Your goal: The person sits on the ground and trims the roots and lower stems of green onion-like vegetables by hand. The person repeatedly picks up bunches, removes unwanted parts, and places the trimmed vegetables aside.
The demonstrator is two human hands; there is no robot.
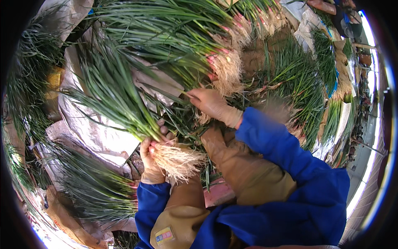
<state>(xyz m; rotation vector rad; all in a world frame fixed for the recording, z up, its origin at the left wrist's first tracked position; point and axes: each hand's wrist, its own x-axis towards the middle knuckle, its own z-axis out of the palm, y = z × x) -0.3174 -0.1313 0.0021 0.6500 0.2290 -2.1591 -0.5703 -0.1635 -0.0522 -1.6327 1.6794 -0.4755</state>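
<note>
My left hand (151,160), in a thin pale glove, grips a bunch of green onions (136,112) near its pinkish bulbs. Long green leaves fan up and left from the grip, and pale stringy roots hang to the right over my legs. My right hand (205,101), also gloved, is at the ends of the large pile of green onions (174,40), its fingers pinched on a thin stalk or leaf. Below that hand lie loose leaves, and the roots of the pile spread just above and to its right.
Pale woven sacks (90,124) lie at the left, with another pile of green onions (102,193) at lower left. More green onions (298,81) lie to the right on soil. A pink object (219,192) shows between my legs. Part of another person (323,6) appears at the upper right.
</note>
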